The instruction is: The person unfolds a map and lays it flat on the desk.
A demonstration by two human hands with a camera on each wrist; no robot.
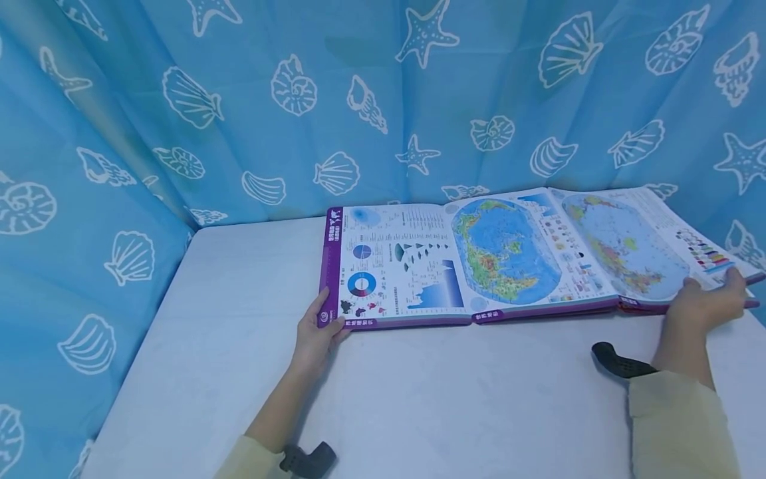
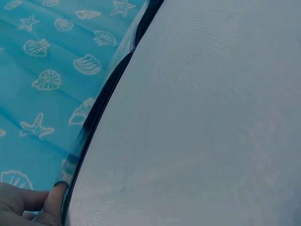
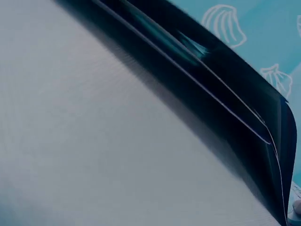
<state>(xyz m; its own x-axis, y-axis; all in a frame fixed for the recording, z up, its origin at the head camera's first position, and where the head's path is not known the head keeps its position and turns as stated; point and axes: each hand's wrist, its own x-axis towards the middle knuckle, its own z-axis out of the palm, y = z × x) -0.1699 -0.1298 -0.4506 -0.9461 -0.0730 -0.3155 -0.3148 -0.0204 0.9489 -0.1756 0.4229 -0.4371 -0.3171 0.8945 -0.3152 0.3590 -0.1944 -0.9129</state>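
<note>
A fold-out world map (image 1: 509, 249) with purple borders lies across the back of the table, its left panel full of charts and its other two panels showing world maps. At its lower left corner, my left hand (image 1: 314, 339) pinches the purple edge, thumb on top. My right hand (image 1: 709, 306) grips the lower right end, thumb over the printed face. That end is raised and splits into layers, and the right wrist view shows dark gaps between the map's layers (image 3: 188, 80). In the left wrist view, the left thumb and fingers (image 2: 55, 200) hold the map's edge.
The white table (image 1: 479, 399) stretches in front of the map. A blue curtain (image 1: 239, 133) with white shells and starfish hangs behind and along the left side. Each wrist carries a black device (image 1: 622, 362) below a pale sleeve (image 1: 682, 426).
</note>
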